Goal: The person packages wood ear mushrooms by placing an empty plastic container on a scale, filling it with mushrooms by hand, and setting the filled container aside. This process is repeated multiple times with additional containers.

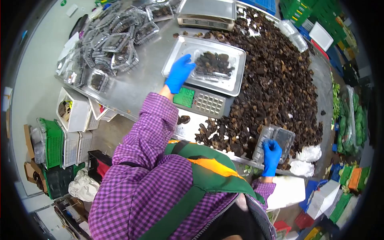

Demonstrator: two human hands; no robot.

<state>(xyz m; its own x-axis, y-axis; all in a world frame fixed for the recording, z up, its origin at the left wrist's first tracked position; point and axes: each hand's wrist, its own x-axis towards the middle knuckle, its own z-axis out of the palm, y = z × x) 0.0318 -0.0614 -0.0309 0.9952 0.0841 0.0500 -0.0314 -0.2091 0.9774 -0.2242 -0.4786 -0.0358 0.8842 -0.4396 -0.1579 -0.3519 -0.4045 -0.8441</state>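
My left hand (181, 75), in a blue glove, reaches over the metal tray of a digital scale (200, 102). Its fingers are apart, right at the left edge of a clear plastic box (215, 75) holding dark brown, wrinkled pieces like wood ear mushrooms (215, 62). Green digits glow on the scale's display below. At lower right, my gloved right hand (272, 156) has its fingers closed on the near edge of an open clear plastic clamshell (282, 140), which lies over the mushroom pile. Part of that edge is hidden behind the fingers.
A large heap of the dark mushrooms (276, 84) covers the table's right side. Several filled clear boxes (116, 42) are stacked at upper left. A second scale (207, 14) stands at the back. White crates (72, 112) sit below the left edge; green crates (298, 12) stand beyond.
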